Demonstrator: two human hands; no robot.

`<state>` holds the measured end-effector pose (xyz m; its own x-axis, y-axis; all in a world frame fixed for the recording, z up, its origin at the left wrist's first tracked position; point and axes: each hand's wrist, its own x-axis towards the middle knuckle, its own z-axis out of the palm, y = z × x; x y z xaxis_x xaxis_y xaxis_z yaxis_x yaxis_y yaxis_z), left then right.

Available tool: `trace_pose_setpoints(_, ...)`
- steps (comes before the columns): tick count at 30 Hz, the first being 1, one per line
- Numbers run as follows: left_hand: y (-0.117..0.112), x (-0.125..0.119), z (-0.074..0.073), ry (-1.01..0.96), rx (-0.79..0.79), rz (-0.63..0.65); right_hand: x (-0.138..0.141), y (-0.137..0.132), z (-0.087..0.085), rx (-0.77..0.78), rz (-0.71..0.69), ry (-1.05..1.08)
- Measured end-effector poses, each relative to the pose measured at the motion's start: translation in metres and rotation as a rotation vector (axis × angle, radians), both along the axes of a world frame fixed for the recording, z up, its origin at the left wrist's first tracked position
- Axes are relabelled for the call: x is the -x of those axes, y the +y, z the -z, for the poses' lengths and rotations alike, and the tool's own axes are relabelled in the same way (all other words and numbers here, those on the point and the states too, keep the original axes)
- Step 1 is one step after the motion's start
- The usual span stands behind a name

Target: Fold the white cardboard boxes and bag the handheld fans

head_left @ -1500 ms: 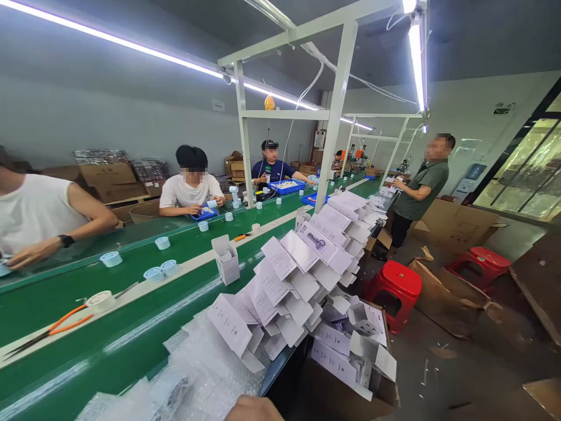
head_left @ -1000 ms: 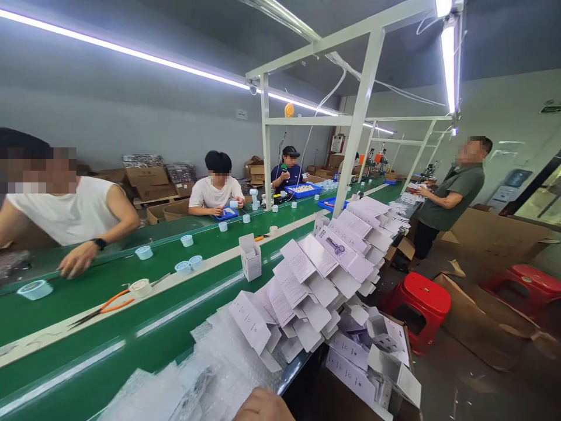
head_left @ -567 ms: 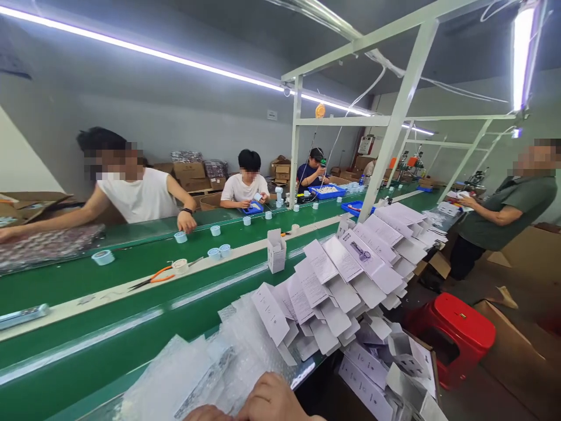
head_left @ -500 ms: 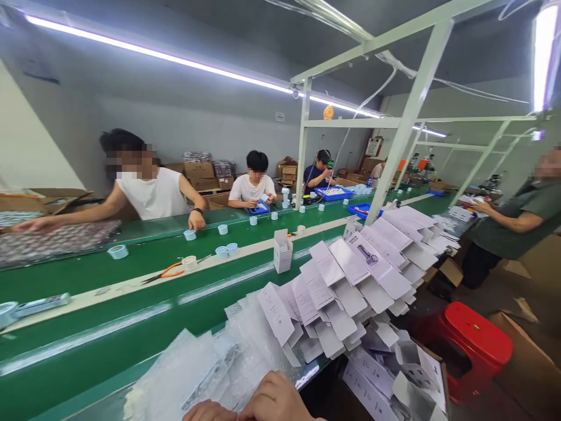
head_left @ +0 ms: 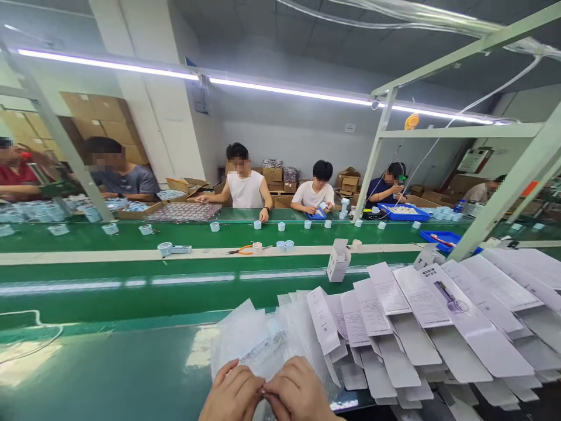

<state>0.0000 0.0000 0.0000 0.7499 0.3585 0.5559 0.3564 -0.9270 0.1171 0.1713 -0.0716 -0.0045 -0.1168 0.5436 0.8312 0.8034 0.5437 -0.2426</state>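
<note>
My left hand [head_left: 234,390] and my right hand [head_left: 298,389] meet at the bottom middle, fingertips pinched together. Between them is the near edge of a clear bubble-wrap bag [head_left: 264,412], mostly covered by my fingers. Just beyond my hands lies a loose pile of bubble-wrap bags [head_left: 239,327]. Within that pile a light-coloured long item [head_left: 267,342] shows blurrily through the plastic. Right of my right hand, a spread stack of open white cartons [head_left: 385,351] overlaps the bags.
A green conveyor belt [head_left: 144,295] runs across, carrying light-blue round parts [head_left: 281,226]. On the pale strip are orange-handled pliers [head_left: 242,250] and a blue device [head_left: 175,249]. One white box [head_left: 338,261] stands upright. Co-workers [head_left: 245,190] sit opposite. A slanted metal post [head_left: 504,193] rises at right.
My view has swung left, so the red stool and the person at right are out of sight. Both hands now show more fully, drawn together at the fingertips.
</note>
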Motion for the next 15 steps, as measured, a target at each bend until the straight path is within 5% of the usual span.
trace_pose_setpoints(6, -0.003, 0.018, -0.012, -0.139, -0.108, -0.138, 0.003, 0.002, -0.005, 0.111, -0.003, -0.004)
trace_pose_setpoints(11, -0.011, 0.009, -0.024, -0.184, -0.157, -0.217, 0.020, 0.016, -0.003, 0.128, 0.036, -0.069)
trace_pose_setpoints(15, -0.015, 0.003, -0.036, -0.250, -0.193, -0.279, 0.018, 0.021, -0.019, 0.130, 0.030, -0.057)
